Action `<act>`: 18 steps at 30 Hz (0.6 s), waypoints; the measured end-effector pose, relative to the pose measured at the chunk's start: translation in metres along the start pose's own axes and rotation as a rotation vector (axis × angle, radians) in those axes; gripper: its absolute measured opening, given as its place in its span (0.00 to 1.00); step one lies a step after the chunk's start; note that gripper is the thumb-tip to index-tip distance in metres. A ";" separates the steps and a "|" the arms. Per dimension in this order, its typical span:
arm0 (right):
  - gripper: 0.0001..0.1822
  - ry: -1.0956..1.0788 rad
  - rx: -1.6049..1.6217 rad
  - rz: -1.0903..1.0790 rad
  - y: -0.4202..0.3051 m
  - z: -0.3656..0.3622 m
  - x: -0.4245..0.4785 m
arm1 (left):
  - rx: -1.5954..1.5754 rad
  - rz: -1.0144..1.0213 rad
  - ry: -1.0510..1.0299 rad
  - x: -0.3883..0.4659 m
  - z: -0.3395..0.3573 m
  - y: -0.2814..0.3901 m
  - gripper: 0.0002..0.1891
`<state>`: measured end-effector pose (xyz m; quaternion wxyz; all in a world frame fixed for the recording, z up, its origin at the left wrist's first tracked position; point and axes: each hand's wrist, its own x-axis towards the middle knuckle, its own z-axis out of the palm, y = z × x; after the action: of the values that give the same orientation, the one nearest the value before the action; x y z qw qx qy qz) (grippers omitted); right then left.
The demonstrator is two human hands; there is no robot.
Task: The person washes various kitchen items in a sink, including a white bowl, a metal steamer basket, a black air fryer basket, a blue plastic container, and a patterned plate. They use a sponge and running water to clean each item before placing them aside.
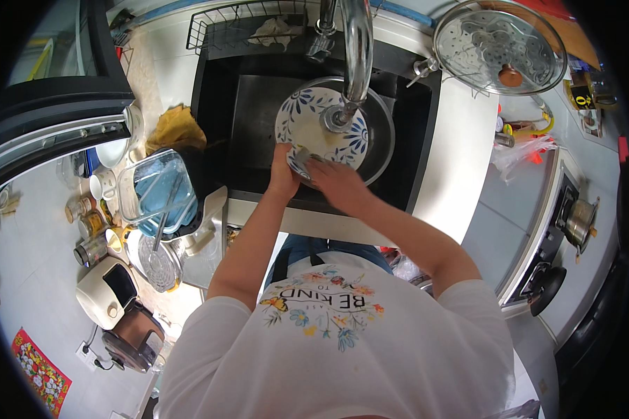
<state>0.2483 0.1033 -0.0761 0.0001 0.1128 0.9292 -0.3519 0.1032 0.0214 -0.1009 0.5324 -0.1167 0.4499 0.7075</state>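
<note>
A white plate with a blue leaf and flower pattern point(320, 123) is tilted over a round metal basin point(385, 146) in the black sink point(254, 125). My left hand point(284, 172) grips the plate's near left rim. Over that same rim, my right hand point(340, 183) presses a small greyish scrubbing pad or sponge point(301, 156), partly hidden by the fingers. The chrome faucet point(357, 57) hangs directly above the plate, its spout end covering part of it. Whether water is running cannot be made out.
A wire rack point(225, 14) holding a cloth borders the sink's back. Left are a yellow-brown cloth point(177, 129), a glass container point(157, 180) over a blue one, and mugs point(102, 186). A glass lid point(498, 47) stands right; a stove with a pot point(579, 222) lies beyond.
</note>
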 end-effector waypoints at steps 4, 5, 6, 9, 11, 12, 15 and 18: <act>0.26 -0.054 -0.453 -0.202 0.076 -0.028 -0.021 | 0.131 0.004 -0.103 0.004 -0.018 0.010 0.30; 0.26 -0.036 -0.484 -0.182 0.083 -0.034 -0.021 | 0.136 -0.002 -0.076 -0.001 -0.011 0.014 0.30; 0.26 -0.039 -0.502 -0.167 0.080 -0.030 -0.021 | 0.144 -0.011 -0.048 -0.005 -0.006 0.016 0.30; 0.25 -0.026 -0.418 -0.120 0.051 -0.004 -0.009 | 0.025 0.050 -0.016 0.002 -0.012 0.004 0.29; 0.24 -0.009 -0.076 0.066 0.004 0.016 0.005 | 0.051 0.063 0.030 0.014 -0.025 -0.012 0.29; 0.24 -0.016 0.137 0.217 -0.016 0.019 0.016 | 0.064 0.072 0.057 0.018 -0.029 -0.016 0.29; 0.22 0.263 0.148 0.021 -0.031 0.023 0.022 | -0.059 -0.050 0.082 0.007 -0.019 -0.008 0.30; 0.21 0.037 -0.065 -0.073 0.005 0.015 0.003 | -0.048 0.015 0.043 0.002 -0.015 0.008 0.30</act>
<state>0.2450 0.0981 -0.0907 -0.0263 0.0851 0.9435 -0.3193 0.0909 0.0105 -0.1065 0.5145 -0.1414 0.4447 0.7194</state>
